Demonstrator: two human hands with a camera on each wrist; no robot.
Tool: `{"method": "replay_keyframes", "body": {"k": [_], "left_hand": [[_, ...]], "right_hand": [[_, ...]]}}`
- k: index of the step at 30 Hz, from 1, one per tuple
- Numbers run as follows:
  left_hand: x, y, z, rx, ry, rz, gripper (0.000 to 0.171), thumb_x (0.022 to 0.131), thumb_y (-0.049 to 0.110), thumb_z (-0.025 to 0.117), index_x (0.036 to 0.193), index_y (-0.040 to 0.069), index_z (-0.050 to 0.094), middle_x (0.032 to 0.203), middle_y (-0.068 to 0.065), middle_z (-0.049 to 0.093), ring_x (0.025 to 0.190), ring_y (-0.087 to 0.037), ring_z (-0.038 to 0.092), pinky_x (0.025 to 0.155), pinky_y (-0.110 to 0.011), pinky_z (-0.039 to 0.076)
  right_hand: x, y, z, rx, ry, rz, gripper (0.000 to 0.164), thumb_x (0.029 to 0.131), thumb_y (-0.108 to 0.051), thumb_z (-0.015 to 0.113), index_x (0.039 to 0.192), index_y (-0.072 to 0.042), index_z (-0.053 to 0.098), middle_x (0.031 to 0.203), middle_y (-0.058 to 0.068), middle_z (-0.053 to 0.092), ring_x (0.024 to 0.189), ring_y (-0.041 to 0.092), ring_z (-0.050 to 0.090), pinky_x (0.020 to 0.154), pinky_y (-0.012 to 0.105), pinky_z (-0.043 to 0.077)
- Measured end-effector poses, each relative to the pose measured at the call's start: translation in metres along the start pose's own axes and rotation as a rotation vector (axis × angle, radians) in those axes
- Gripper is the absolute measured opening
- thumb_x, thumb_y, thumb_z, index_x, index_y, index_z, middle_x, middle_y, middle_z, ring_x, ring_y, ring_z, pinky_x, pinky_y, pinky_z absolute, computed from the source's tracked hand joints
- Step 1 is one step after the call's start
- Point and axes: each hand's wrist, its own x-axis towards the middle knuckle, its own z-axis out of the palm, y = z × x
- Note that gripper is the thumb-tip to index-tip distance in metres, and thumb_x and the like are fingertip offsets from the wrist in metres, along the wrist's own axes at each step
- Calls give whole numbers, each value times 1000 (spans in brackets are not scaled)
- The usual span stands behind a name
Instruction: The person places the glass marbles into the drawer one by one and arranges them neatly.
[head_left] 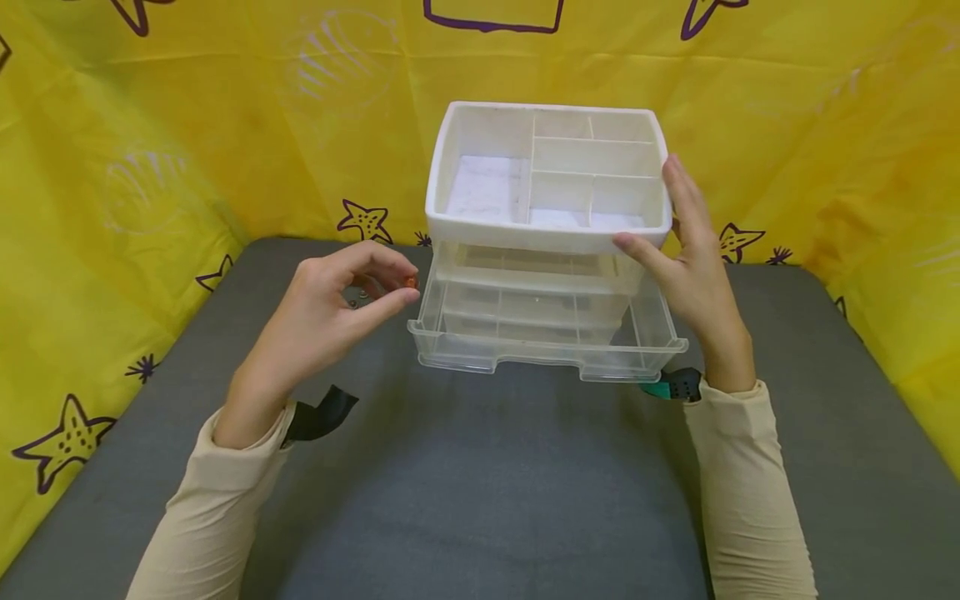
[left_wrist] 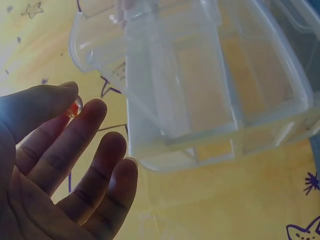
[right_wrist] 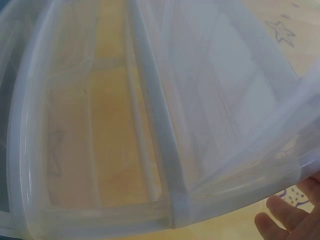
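Between thumb and fingertips, my left hand pinches a small translucent orange-red bead-like piece. Its other fingers are spread a little apart in the left wrist view. That hand is just left of a white drawer organizer, whose top tray has several compartments. A clear plastic drawer at the bottom is pulled out toward me. My right hand holds the organizer's right front corner, thumb at the front and fingers along the side. Only some right fingertips show in the right wrist view.
A few tiny things lie on the grey table behind the left hand, too small to identify. Behind the organizer and along the sides hangs a yellow cloth with starfish drawings.
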Motion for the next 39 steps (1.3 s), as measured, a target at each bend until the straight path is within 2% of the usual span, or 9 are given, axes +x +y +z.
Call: {"method": "replay_keyframes", "body": {"k": [9,16,20,31,39], "left_hand": [[12,10,10,11,-54,33,16,86,6,77,99,12,71,88,5,72,76,-4,62,70,-19,49],[24,19,20,3,-104,111,13,86,8,76,98,11,72,92,4,73,81,-6,62,75,-23,51],[30,21,28,-15,-138,138,12,87,8,75,99,10,71,93,2,72,84,-8,64,78,-29,53],[43,25,47,-31,-258,133,9,90,9,72,98,11,69,92,3,72,85,-10,63,80,-33,54],[48,28,55,-61,-334,156,8,90,7,71,97,9,68,90,2,71,83,-10,63,81,-29,54]], "right_hand": [[0,0,1,14,-4,-1,86,88,-13,75,157,-25,25,166,-6,16,144,21,31,120,39,32],[1,0,1,12,-4,-4,86,88,-13,75,157,-25,25,166,-6,16,145,21,31,120,36,33],[0,1,1,10,-1,-11,85,88,-12,75,157,-24,26,166,-5,17,146,21,30,121,38,31],[-1,1,-1,10,-5,-6,85,89,-14,74,157,-25,25,166,-6,17,147,20,28,122,41,29],[0,1,0,12,4,-12,85,88,-14,75,157,-24,26,166,-6,17,147,21,29,122,43,28]]}}
